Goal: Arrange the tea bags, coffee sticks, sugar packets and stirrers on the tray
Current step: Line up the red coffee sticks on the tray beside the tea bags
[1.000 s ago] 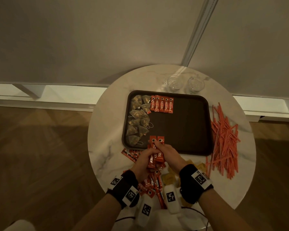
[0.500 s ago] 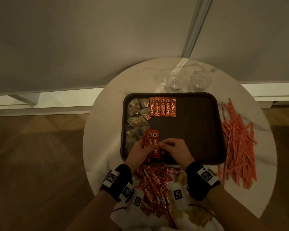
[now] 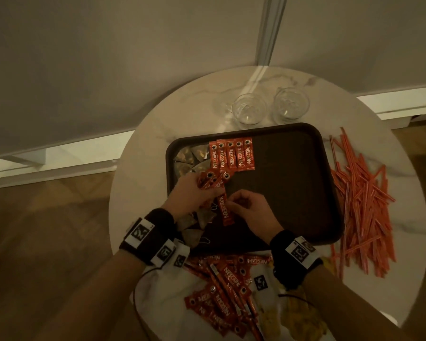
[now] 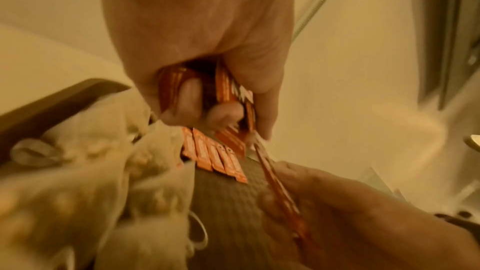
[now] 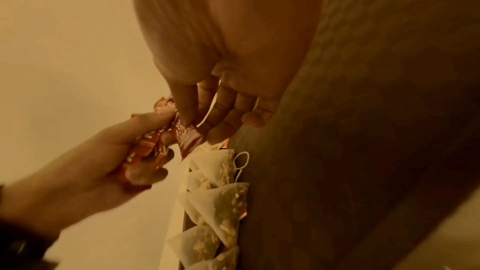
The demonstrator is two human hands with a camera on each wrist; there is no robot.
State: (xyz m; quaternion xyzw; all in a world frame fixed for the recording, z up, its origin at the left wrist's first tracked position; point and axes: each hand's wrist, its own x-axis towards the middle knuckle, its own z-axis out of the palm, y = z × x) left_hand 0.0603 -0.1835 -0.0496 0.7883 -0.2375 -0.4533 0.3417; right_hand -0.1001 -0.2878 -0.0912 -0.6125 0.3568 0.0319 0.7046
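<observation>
Just left of the fingers, a column of pyramid tea bags runs along the left side of the dark tray, from its far corner to the near edge under the left wrist. The left hand hovers over them, its fingers curled round a fanned bunch of red coffee sticks, thumb pressed on top. From the bottom of that bunch one coffee stick hangs out toward the right hand, whose thumb and forefinger pinch it along its edge while the other fingers curl loosely beside it. Just beyond the fingers of both hands, five coffee sticks lie flat in a neat row on the far part of the tray, touching side to side, next to the tea bags. Right of the fingers the tray floor is bare. Behind both wrists, on the round marble surface, lies a loose heap of more coffee sticks, with yellow sugar packets partly under the right forearm. Two clear glasses stand past the tray's far rim. Well to the right of the fingers, off the tray, a scattered pile of orange stirrers lies on the surface.
</observation>
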